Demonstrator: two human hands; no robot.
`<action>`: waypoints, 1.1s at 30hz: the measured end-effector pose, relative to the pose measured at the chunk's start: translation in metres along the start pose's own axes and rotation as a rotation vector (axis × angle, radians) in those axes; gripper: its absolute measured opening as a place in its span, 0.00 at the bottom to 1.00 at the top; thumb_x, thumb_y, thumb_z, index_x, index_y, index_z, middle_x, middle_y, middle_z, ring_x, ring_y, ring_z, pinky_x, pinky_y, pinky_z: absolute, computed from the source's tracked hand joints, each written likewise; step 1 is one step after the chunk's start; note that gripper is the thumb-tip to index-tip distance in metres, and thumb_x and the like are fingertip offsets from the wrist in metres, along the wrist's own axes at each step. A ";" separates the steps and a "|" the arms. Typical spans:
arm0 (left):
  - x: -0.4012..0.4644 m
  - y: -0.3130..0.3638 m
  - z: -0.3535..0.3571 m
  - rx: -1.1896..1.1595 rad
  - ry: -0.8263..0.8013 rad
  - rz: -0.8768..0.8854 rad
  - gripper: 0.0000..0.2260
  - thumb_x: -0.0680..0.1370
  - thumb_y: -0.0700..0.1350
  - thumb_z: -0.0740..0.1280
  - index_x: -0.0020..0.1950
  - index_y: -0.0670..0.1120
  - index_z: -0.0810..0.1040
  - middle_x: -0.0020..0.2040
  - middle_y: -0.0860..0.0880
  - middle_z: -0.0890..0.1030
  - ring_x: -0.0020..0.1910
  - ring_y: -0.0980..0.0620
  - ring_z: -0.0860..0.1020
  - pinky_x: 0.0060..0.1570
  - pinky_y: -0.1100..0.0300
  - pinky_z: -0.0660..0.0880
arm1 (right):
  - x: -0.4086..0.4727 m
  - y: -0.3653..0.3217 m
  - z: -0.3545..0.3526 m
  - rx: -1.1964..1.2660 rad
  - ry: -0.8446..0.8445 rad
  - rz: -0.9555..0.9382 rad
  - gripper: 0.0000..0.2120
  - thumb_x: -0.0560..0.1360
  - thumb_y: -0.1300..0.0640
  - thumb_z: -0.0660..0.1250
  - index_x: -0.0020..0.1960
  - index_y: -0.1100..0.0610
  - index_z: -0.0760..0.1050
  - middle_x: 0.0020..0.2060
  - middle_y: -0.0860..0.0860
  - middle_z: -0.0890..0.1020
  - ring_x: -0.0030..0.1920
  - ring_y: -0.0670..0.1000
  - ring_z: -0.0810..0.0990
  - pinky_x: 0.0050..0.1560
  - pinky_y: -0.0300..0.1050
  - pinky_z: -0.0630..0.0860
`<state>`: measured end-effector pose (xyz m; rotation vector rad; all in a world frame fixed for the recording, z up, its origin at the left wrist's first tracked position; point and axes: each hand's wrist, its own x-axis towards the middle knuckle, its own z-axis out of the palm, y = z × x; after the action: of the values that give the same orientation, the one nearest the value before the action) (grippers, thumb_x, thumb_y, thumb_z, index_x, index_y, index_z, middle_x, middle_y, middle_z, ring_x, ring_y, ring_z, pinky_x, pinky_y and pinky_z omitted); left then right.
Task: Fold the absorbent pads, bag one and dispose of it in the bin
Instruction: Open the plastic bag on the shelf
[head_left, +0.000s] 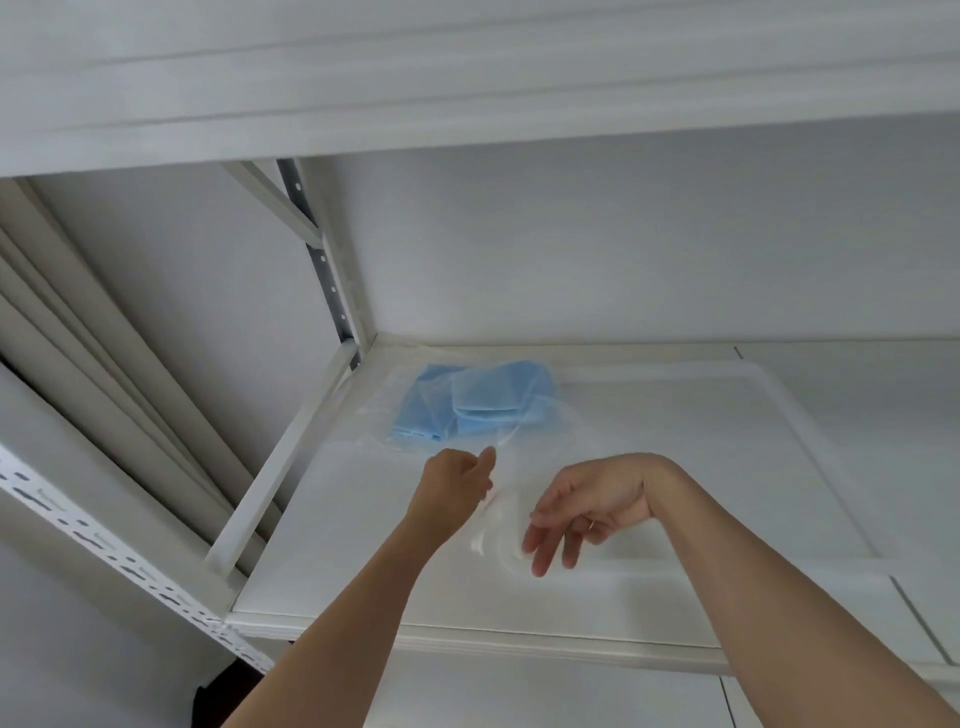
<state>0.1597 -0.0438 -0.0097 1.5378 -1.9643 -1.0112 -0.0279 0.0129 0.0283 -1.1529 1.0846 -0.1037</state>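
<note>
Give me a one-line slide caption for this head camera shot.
Left hand pinches a clear plastic bag holding a folded blue pad on a white shelf; right hand hovers open.

One head-worn wide-angle camera looks forward and down from close above the flat white shelf board (675, 467). Both bare forearms reach in from the bottom edge. It faces the white back wall (623, 249).

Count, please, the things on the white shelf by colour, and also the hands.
Blue: 1, the folded absorbent pad, lying inside the bag.
Clear: 1, the plastic bag, its near end pinched by the left hand.
Hands: 2, the left one and the right hand, whose fingers hang open over the shelf.
Total: 4.
</note>
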 end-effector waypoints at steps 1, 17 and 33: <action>0.002 -0.002 0.001 0.104 0.051 -0.011 0.19 0.78 0.50 0.63 0.32 0.40 0.71 0.30 0.48 0.73 0.31 0.52 0.71 0.34 0.62 0.68 | -0.010 0.002 -0.003 0.066 -0.004 -0.077 0.15 0.73 0.44 0.68 0.48 0.56 0.82 0.46 0.52 0.86 0.37 0.44 0.83 0.27 0.29 0.69; -0.022 -0.017 0.001 -0.296 -0.287 -0.572 0.07 0.70 0.35 0.72 0.47 0.35 0.79 0.42 0.41 0.81 0.38 0.46 0.79 0.37 0.58 0.79 | 0.019 0.082 -0.027 0.272 1.064 0.237 0.25 0.67 0.41 0.70 0.50 0.62 0.74 0.44 0.58 0.78 0.35 0.55 0.76 0.35 0.41 0.72; -0.007 -0.038 -0.007 -0.345 0.038 -0.427 0.07 0.73 0.36 0.71 0.38 0.41 0.74 0.33 0.42 0.76 0.22 0.51 0.69 0.22 0.66 0.65 | 0.000 0.075 -0.022 0.311 1.049 0.134 0.12 0.75 0.58 0.69 0.37 0.60 0.70 0.26 0.54 0.68 0.25 0.50 0.65 0.26 0.37 0.60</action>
<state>0.1910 -0.0429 -0.0341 1.7868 -1.3656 -1.3920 -0.0768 0.0329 -0.0292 -0.7052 1.9695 -0.8097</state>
